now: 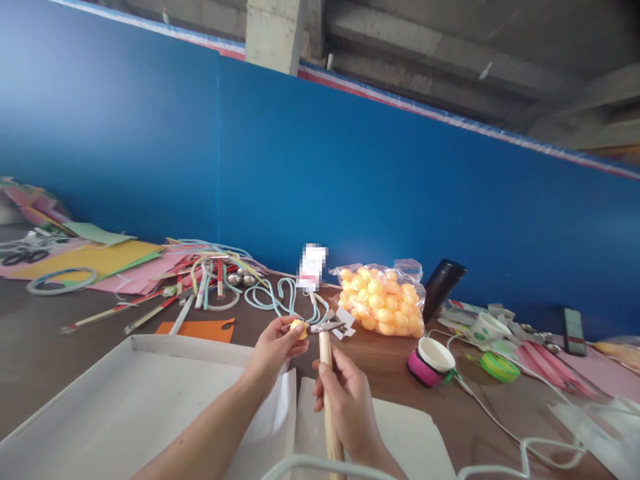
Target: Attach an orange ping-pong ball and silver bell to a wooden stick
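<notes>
My left hand (277,343) pinches a small yellow-orange ball (299,328) between thumb and fingers. It looks like the balls in the clear bag. My right hand (345,393) is wrapped round the pale wooden handle of a hammer (325,350), held upright with its dark metal head on top. One end of that head points at the ball; whether they touch, I cannot tell. Both hands are above a white open box (150,400) and its pale flaps. Just behind them lie light-blue cords (277,298) and a torn piece of white paper (346,321).
A clear bag of yellow-orange balls (383,300) stands behind my right hand, beside a black cylinder (444,287). Rightward are a white-and-pink tape roll (433,362), a cable (493,427) and a phone (574,331). Coloured paper (90,260) and scissors (25,257) lie left.
</notes>
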`<state>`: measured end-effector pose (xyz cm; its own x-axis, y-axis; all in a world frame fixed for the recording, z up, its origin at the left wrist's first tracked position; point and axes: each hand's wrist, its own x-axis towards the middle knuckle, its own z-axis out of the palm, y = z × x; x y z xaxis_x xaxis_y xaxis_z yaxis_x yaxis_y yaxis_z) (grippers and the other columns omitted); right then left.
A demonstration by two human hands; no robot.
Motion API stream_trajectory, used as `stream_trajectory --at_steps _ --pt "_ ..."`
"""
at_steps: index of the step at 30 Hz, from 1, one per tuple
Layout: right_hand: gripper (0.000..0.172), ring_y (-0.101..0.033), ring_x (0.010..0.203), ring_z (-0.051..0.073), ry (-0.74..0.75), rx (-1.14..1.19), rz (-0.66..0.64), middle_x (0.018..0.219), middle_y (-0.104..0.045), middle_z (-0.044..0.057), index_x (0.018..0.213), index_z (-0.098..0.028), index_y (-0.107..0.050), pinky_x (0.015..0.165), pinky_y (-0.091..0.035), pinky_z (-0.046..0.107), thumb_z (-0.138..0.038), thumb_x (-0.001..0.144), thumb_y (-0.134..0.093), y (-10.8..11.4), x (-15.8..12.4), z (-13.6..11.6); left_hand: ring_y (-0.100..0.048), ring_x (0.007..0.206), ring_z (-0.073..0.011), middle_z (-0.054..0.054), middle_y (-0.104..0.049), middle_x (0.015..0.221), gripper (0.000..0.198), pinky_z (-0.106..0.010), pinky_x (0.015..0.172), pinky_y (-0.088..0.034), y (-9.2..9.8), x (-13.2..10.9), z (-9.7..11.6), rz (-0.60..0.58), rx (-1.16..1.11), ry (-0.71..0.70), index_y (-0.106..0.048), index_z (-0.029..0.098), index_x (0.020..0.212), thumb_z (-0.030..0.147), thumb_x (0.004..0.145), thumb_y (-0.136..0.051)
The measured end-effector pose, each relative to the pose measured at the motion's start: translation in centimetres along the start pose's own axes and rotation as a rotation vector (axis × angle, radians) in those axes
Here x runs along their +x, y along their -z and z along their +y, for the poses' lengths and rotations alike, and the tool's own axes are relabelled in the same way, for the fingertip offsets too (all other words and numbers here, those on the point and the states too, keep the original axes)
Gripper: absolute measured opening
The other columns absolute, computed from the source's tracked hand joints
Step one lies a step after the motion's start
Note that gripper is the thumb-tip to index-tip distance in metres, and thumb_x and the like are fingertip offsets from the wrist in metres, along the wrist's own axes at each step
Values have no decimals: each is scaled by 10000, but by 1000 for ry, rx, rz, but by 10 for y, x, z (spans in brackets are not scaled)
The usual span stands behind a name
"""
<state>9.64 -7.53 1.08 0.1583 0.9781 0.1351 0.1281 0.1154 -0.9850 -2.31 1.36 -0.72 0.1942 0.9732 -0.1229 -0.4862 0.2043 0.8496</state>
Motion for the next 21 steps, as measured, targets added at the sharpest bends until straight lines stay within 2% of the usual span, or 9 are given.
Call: stream_trajectory --at_steps 4,8,12,17,21 --pt "296 -497 446 109 20 14 28 578 -551 -10 997 -142 -596 429 -429 199 -378 853 -490 0 0 1 -644 641 -129 -34 -620 789 401 -264 654 -538 0 -1 1 16 4 -8 -564 158 967 324 641 -728" --pt "301 -497 433 112 9 8 14 552 -545 -10 951 -133 -614 420 -430 201 -389 843 -500 0 0 1 -645 638 -131 -42 -624 799 412 -259 641 -537 0 0 1 14 22 0 -557 149 971 333 642 -726" --pt "320 -515 478 118 14 43 40 688 -595 33 1010 -134 -598 419 -439 205 -389 840 -504 -1 1 1 -644 630 -130 -35 -622 775 422 -255 633 -538 0 0 1 32 29 -2 -557 147 968 340 635 -730" --pt "311 -509 449 118 11 4 4 575 -554 7 960 -116 -613 433 -443 210 -380 849 -493 0 2 0 -646 621 -135 -35 -624 764 413 -253 612 -540 -1 0 1 41 41 -10 -562 148 960 336 634 -731" --pt "333 -520 461 121 11 41 21 624 -575 22 999 -118 -604 431 -458 214 -391 839 -501 0 1 -1 -645 619 -138 -40 -630 761 421 -265 616 -541 -1 0 1 46 26 -16 -567 144 953 337 621 -740"
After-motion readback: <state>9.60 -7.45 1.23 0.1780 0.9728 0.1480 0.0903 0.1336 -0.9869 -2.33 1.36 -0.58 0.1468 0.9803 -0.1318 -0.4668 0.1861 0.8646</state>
